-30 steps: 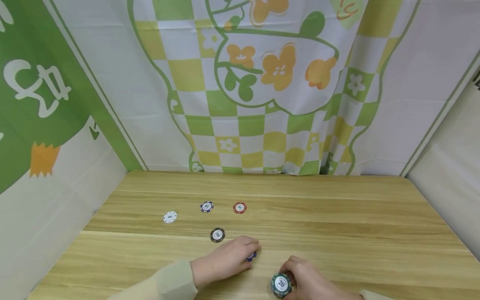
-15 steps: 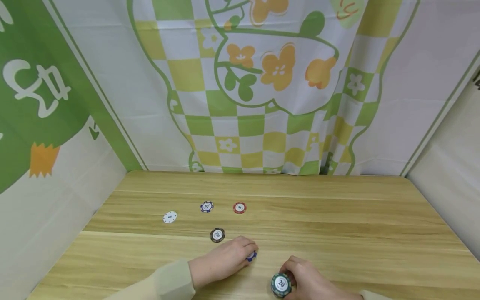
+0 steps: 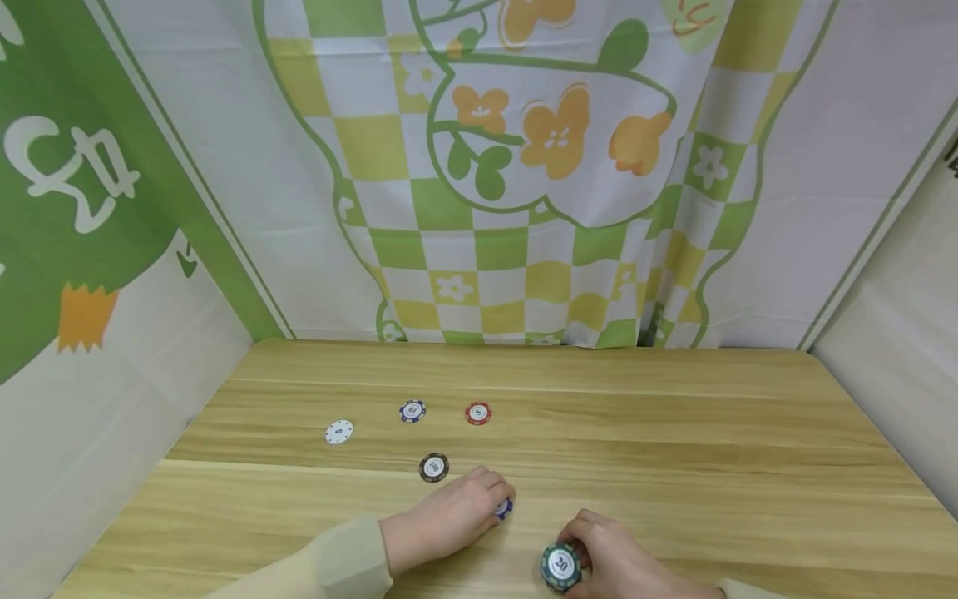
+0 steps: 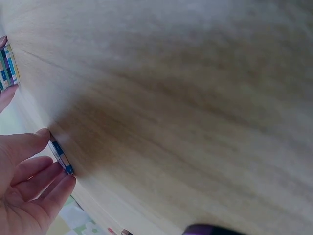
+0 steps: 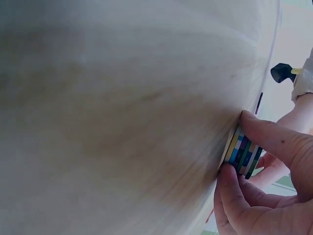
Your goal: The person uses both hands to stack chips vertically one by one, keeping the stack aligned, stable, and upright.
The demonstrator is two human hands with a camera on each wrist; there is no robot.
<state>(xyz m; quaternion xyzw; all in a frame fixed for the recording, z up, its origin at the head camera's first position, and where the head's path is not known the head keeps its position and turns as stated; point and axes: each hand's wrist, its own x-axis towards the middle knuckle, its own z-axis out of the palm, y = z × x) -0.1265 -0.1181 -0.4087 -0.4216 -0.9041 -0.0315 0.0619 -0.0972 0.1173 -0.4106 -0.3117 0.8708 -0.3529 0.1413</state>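
In the head view my left hand (image 3: 456, 514) has its thumb and fingers at the edges of a blue-rimmed poker chip (image 3: 505, 507) on the table, covering part of the chip's face. The left wrist view shows that chip (image 4: 61, 155) nearly edge-on, pinched between thumb and fingertips. Nearer the table's front, my right hand (image 3: 617, 559) grips a short stack of poker chips (image 3: 560, 566), topped by a green one marked 20. Several coloured layers of the stack (image 5: 243, 152) appear in the right wrist view, with the thumb on one side and fingers on the other.
Single chips lie spread beyond my left hand: a black one (image 3: 434, 467) marked 100, a white one (image 3: 339, 432), a blue one (image 3: 412, 412) marked 10 and a red one (image 3: 478, 413) marked 5. A patterned curtain (image 3: 554, 283) hangs behind the wooden table (image 3: 674, 416).
My left hand shifts very slightly at the blue chip, its fingers drawing in a little around it. The right hand and its stack stay in place.
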